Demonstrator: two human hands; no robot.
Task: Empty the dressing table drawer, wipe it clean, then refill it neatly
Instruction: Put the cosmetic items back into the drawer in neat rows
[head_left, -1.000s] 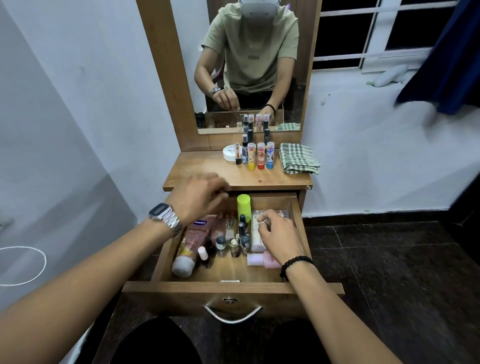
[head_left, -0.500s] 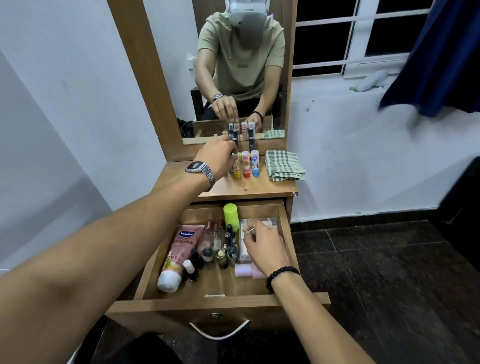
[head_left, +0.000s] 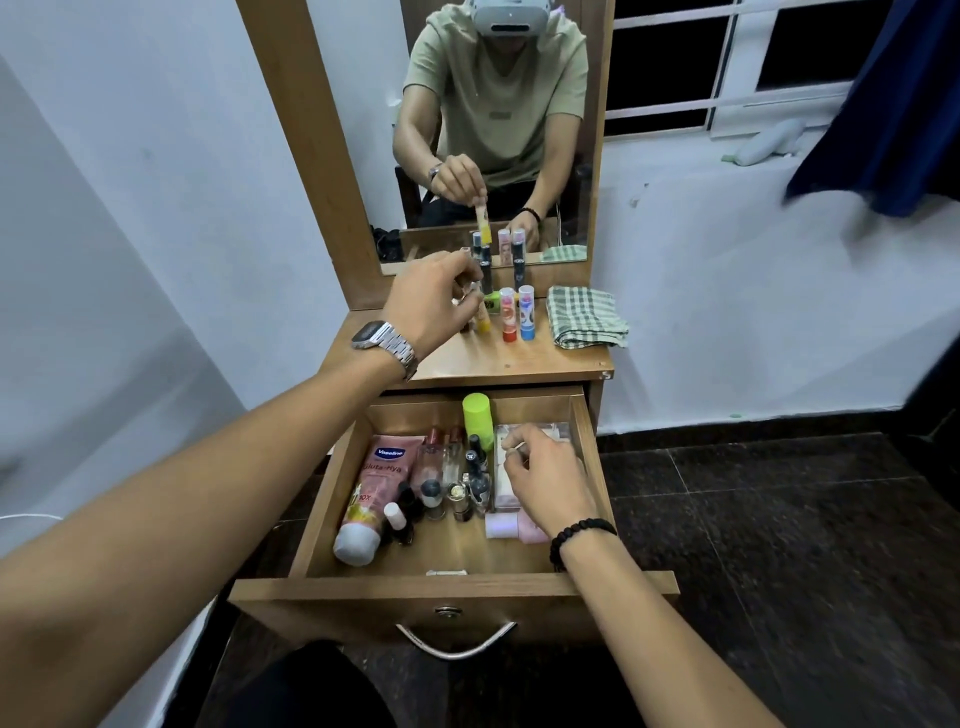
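Note:
The wooden drawer (head_left: 452, 584) stands pulled out. Inside lie a pink Vaseline tube (head_left: 376, 483), a lime-green bottle (head_left: 478, 415), several small bottles (head_left: 457, 483), a clear plastic box (head_left: 540, 431) and pale pink items (head_left: 501, 525). My right hand (head_left: 545, 478) is inside the drawer, fingers curled over the clear box, thumb and forefinger pinching at its top. My left hand (head_left: 431, 306) is up over the tabletop (head_left: 493, 364) and pinches a yellow-ended tube (head_left: 483, 319) by its top. A red-ended tube (head_left: 508, 317) and a blue-ended tube (head_left: 526, 312) stand beside it.
A folded green checked cloth (head_left: 584, 317) lies on the tabletop's right side. Dark small bottles (head_left: 487, 275) stand against the mirror (head_left: 498, 130). The drawer's metal handle (head_left: 457, 642) is close to my knees. White walls flank the table, with dark floor tiles (head_left: 779, 519) on the right.
My left hand rose from the drawer to the tabletop and took hold of the yellow-ended tube among the standing ones. My right hand stayed on the clear box.

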